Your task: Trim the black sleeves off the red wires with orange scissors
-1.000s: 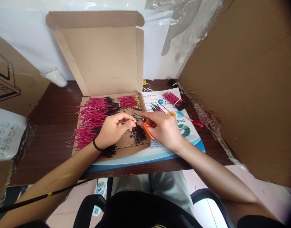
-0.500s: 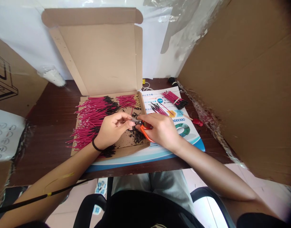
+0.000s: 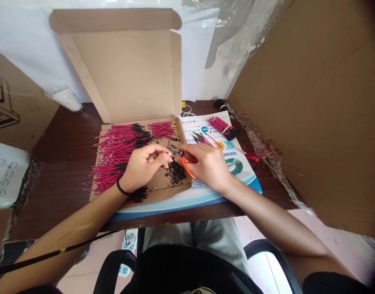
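Observation:
My right hand point(image 3: 210, 165) is wrapped round a pair of orange-handled cutters point(image 3: 188, 168), whose metal jaws point left. At the jaw tips, my left hand point(image 3: 143, 165) pinches thumb against forefinger; whatever is between them is too small to make out. Both hands are over a shallow cardboard box point(image 3: 158, 183). Piles of magenta wires with black ends point(image 3: 114, 149) fill its left side. A smaller heap of magenta wires with gold-coloured tips point(image 3: 161, 130) lies at its back right. Beneath the cutters are scattered black scraps point(image 3: 177, 174).
The box's raised lid point(image 3: 126, 73) leans against the wall. On a printed sheet point(image 3: 205, 197) to the right lie a banded wire bundle point(image 3: 222, 127) and some loose wires point(image 3: 202, 139). Close by is a red artificial flower point(image 3: 253, 156). A large cardboard panel point(image 3: 312, 122) bounds the right.
The jaw tips and my left fingertips have shifted slightly relative to each other. The whole view has moved a little; both hands keep their grip.

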Tool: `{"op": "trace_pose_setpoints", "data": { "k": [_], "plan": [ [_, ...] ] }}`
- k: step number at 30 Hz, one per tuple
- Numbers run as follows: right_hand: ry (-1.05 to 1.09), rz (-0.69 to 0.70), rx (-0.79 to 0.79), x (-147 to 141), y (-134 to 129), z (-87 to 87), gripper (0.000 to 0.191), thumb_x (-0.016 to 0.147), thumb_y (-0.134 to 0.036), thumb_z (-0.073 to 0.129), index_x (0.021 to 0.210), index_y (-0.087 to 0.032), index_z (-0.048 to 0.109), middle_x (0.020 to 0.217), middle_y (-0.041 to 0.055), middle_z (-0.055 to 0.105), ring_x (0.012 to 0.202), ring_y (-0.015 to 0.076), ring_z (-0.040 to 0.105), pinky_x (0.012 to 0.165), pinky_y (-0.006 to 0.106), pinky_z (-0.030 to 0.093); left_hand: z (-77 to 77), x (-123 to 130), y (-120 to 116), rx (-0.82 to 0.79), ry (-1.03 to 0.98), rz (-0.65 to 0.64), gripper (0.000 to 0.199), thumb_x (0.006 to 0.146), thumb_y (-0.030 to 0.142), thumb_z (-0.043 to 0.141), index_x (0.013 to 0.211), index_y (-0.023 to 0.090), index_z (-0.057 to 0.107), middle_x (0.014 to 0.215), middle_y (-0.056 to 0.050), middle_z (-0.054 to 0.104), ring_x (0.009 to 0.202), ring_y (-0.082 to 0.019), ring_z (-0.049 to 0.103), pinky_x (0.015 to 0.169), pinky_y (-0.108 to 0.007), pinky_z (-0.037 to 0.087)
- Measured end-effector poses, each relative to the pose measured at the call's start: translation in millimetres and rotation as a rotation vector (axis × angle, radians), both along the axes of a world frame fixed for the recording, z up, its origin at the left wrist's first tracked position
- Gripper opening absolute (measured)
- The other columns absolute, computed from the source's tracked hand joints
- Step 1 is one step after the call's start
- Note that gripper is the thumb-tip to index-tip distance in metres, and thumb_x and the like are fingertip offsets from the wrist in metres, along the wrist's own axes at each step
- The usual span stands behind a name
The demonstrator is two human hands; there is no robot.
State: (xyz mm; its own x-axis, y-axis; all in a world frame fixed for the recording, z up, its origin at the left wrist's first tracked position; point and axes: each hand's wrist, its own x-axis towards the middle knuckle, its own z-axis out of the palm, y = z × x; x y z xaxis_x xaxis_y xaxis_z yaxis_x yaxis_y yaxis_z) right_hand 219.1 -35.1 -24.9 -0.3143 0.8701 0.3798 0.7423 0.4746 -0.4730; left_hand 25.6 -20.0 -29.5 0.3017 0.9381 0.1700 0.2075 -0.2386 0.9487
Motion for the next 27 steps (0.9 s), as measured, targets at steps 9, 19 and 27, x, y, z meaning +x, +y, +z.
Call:
{"op": "trace_pose_setpoints", "data": {
  "k": [9,19,27],
  "plan": [
    [-0.051,0.043,0.012,-1.7,-1.1,2.1,0.025,0.084,-0.029,0.058,0.102,-0.015,0.069,0.080,0.0049,0.070,0.072,0.0155,0.061,0.067,0.027,0.046,-3.2,-1.8,1.3,0.027,0.019,0.007,0.023,0.081,0.037,0.063,0.080,0.014,0.063,0.063,-0.003,0.067,0.054,-0.011,0.062,0.050,-0.020,0.048],
    [-0.123,0.066,0.025,1.0,-1.0,-4.3,0.020,0.086,-0.027,0.058,0.100,-0.018,0.069,0.080,0.0047,0.070,0.073,0.0152,0.062,0.064,0.024,0.043,-0.2,-0.2,-0.9,0.006,0.049,0.007,0.022,0.079,0.035,0.065,0.075,0.013,0.064,0.062,-0.003,0.068,0.052,-0.011,0.063,0.047,-0.019,0.048],
    [-0.106,-0.001,0.042,1.3,-1.0,-2.2,0.025,0.086,-0.031,0.058,0.102,-0.016,0.069,0.083,0.0061,0.071,0.072,0.0160,0.063,0.064,0.026,0.044,-0.3,-0.9,-0.5,0.040,0.048,-0.004,0.022,0.081,0.036,0.063,0.077,0.014,0.064,0.061,-0.003,0.068,0.052,-0.011,0.063,0.048,-0.020,0.047]
  ]
}}
